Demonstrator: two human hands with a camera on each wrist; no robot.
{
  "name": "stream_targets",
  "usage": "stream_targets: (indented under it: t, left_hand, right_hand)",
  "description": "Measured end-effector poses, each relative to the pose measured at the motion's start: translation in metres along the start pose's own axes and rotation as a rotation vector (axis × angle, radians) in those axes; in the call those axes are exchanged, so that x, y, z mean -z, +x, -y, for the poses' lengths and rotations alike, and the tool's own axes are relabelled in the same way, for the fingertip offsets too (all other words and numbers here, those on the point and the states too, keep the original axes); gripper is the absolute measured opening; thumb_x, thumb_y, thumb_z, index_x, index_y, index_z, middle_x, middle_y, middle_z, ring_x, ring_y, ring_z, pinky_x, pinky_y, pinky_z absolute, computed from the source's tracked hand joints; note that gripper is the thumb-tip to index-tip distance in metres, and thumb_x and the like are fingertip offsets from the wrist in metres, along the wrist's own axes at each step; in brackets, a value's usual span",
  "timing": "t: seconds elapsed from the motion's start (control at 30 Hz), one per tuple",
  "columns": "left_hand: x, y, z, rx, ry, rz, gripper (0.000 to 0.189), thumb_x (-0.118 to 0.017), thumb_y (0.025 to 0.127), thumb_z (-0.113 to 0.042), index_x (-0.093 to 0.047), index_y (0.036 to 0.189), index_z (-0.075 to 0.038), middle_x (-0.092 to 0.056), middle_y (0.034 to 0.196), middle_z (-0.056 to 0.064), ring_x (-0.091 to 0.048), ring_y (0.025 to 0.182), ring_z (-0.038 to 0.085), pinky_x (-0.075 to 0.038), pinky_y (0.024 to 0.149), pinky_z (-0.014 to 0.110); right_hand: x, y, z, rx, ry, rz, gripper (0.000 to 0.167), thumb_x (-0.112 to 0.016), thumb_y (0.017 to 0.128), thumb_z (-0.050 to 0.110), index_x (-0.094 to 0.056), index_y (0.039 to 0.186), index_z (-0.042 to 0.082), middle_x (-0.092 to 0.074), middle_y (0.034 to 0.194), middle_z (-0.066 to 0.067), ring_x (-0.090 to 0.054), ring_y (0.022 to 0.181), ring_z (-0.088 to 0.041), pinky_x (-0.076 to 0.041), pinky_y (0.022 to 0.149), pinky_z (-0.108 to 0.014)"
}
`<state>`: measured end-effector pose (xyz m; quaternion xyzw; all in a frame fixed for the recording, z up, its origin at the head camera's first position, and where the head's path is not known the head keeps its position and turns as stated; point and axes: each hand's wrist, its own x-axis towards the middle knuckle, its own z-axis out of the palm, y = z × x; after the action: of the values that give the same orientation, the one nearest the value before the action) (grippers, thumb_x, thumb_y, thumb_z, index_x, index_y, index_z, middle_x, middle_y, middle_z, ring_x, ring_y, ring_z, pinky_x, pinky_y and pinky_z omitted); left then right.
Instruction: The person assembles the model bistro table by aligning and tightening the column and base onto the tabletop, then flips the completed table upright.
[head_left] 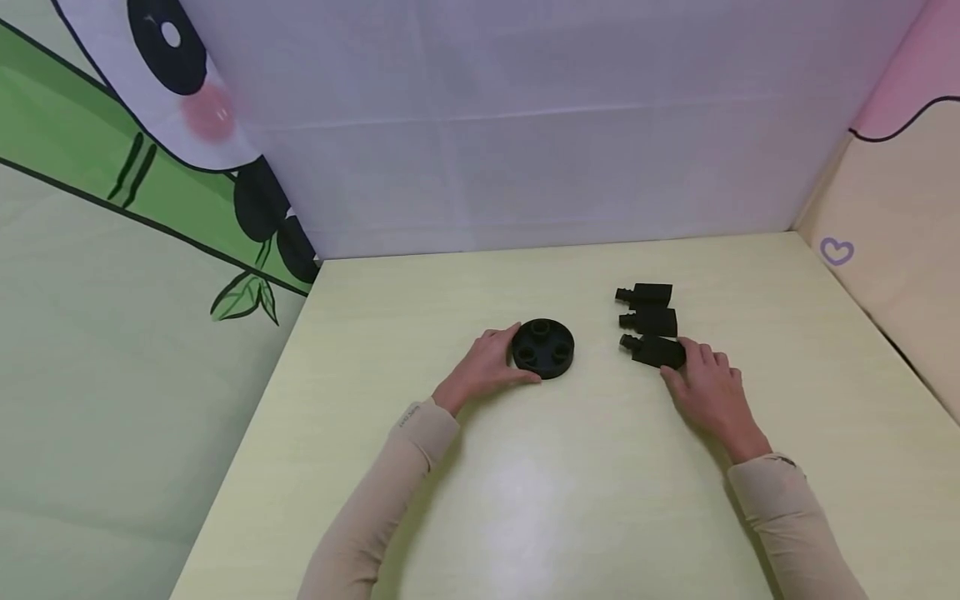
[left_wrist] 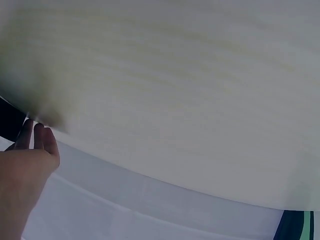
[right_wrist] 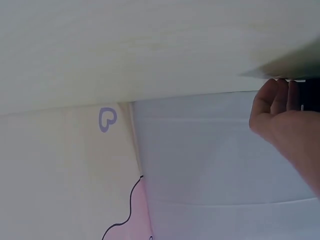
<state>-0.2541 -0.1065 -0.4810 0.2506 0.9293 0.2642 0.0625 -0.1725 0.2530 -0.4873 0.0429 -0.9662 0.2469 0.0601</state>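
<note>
A round black disc [head_left: 553, 350] with three raised round sockets on top lies flat on the table. My left hand [head_left: 486, 364] grips its left side, fingers at the far edge and thumb at the near edge. Further right, three black blocks with narrow stepped ends pointing left lie in a column: a far block [head_left: 651, 294], a middle block [head_left: 654, 322] and a near block [head_left: 654, 350]. The right end of the near block is between the thumb and fingers of my right hand [head_left: 708, 390]. Both wrist views show only dark slivers of the held pieces.
The pale wooden table [head_left: 465, 483] meets a lilac cloth wall [head_left: 525, 175] at the back. A beige panel [head_left: 900, 250] with a purple heart borders the right side. Green printed cloth [head_left: 82, 333] hangs beyond the left edge.
</note>
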Motion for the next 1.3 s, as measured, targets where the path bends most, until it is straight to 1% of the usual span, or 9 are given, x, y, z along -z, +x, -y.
stream_targets:
  t: [0.27,0.47,0.6,0.73,0.87,0.97,1.07,1.17,1.3]
  left_hand:
    - [0.0,0.0,0.001,0.005,0.001,0.001,0.105,-0.086,0.082,-0.053,-0.035,0.16,-0.003,-0.051,0.153,0.013,-0.043,0.14,0.035,-0.036,0.115,0.048]
    - [0.002,0.0,0.001,0.011,0.002,-0.002,0.106,-0.085,0.082,-0.053,-0.035,0.16,-0.002,-0.051,0.153,0.014,-0.043,0.14,0.035,-0.037,0.114,0.048]
    - [0.002,0.0,0.001,0.018,0.005,0.002,0.105,-0.086,0.083,-0.052,-0.035,0.16,-0.003,-0.052,0.152,0.014,-0.044,0.14,0.035,-0.037,0.114,0.048]
    - [0.001,-0.001,0.0,0.014,0.002,-0.001,0.104,-0.086,0.082,-0.052,-0.036,0.16,-0.004,-0.052,0.152,0.013,-0.044,0.139,0.034,-0.038,0.114,0.047]
    - [0.001,0.0,0.0,0.002,0.003,-0.009,0.103,-0.086,0.082,-0.052,-0.038,0.159,-0.004,-0.054,0.15,0.013,-0.045,0.138,0.035,-0.038,0.113,0.048]
    - [0.0,0.001,0.001,-0.001,0.007,-0.009,0.102,-0.086,0.082,-0.052,-0.038,0.159,-0.005,-0.055,0.15,0.013,-0.046,0.138,0.035,-0.038,0.113,0.048]
    - [0.0,0.001,0.001,0.001,0.008,-0.007,0.102,-0.086,0.082,-0.052,-0.038,0.159,-0.005,-0.054,0.15,0.013,-0.045,0.138,0.035,-0.038,0.113,0.048]
    - [-0.001,0.002,0.001,0.004,0.008,-0.004,0.103,-0.086,0.083,-0.051,-0.037,0.159,-0.004,-0.054,0.15,0.013,-0.045,0.138,0.035,-0.038,0.113,0.048]
    - [-0.001,0.002,0.001,0.002,0.008,-0.003,0.102,-0.086,0.083,-0.051,-0.037,0.159,-0.004,-0.054,0.15,0.014,-0.046,0.137,0.035,-0.038,0.113,0.048]
  right_hand:
    - [0.0,0.002,-0.002,0.037,0.035,-0.064,0.051,-0.063,0.103,0.025,-0.047,0.133,-0.013,-0.046,0.129,-0.037,-0.043,0.114,-0.057,-0.035,0.09,-0.071]
    - [0.004,0.009,0.006,0.154,0.088,-0.187,0.045,-0.073,0.095,0.019,-0.054,0.122,-0.013,-0.047,0.125,-0.035,-0.045,0.111,-0.054,-0.036,0.086,-0.068]
    - [0.012,0.017,0.022,0.218,0.178,-0.199,0.044,-0.075,0.093,0.016,-0.057,0.122,-0.012,-0.052,0.121,-0.032,-0.047,0.109,-0.051,-0.034,0.09,-0.067]
    - [0.018,0.026,0.041,0.254,0.263,-0.15,0.044,-0.076,0.094,0.016,-0.058,0.123,-0.011,-0.057,0.116,-0.027,-0.052,0.108,-0.045,-0.036,0.093,-0.063]
    - [0.022,0.036,0.061,0.248,0.307,-0.055,0.044,-0.076,0.095,0.02,-0.058,0.124,-0.008,-0.059,0.118,-0.023,-0.055,0.109,-0.041,-0.04,0.094,-0.056]
    - [0.023,0.046,0.072,0.228,0.305,0.027,0.046,-0.076,0.096,0.025,-0.059,0.125,-0.006,-0.059,0.12,-0.02,-0.055,0.111,-0.04,-0.04,0.097,-0.056]
    - [0.021,0.054,0.08,0.224,0.291,0.079,0.046,-0.075,0.096,0.029,-0.061,0.125,-0.004,-0.058,0.121,-0.019,-0.054,0.112,-0.041,-0.04,0.098,-0.056]
    - [0.02,0.06,0.087,0.229,0.264,0.108,0.045,-0.074,0.096,0.029,-0.062,0.123,-0.004,-0.059,0.119,-0.019,-0.054,0.109,-0.041,-0.044,0.093,-0.054]
    - [0.019,0.066,0.095,0.231,0.213,0.139,0.044,-0.073,0.097,0.03,-0.063,0.122,-0.005,-0.06,0.118,-0.02,-0.055,0.111,-0.042,-0.045,0.093,-0.055]
